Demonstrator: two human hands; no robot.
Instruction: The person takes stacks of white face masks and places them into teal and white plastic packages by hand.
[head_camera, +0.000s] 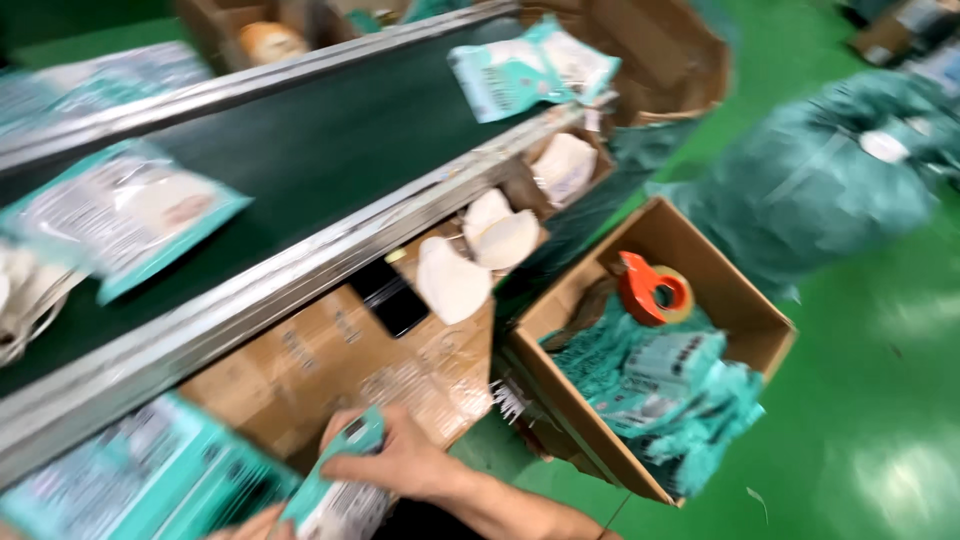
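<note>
Pretty blurry shot, but here's what was there. The right hand (405, 462) sat at the near edge, its fingers (352, 465) wrapped around a slim teal and white plastic packet (340, 495), gripping it at its upper end. The left hand (250, 525) only poked in at the very bottom edge, touching or just beside the same packet; I couldn't tell whether its fingers were closed or loose.

The packet was held over a flattened brown cardboard box (330, 360) that served as a counter of sorts, with a black phone (393, 297) and a few white moulded cups (455, 280) lying on it further away. To the near left lay a stack of the same teal packets (140, 480).

Beyond the cardboard ran a dark green conveyor belt (300, 150) with metal rails, already carrying one teal packet on the left (120, 215) and another far right (530, 65).

On the right, an open brown carton (740, 300) on the green floor (880, 400) held a heap of teal packets and an orange tape dispenser (655, 290).

So by my read: a couple were on the belt, one was in hand, and plenty remained in the stack and carton.
</note>
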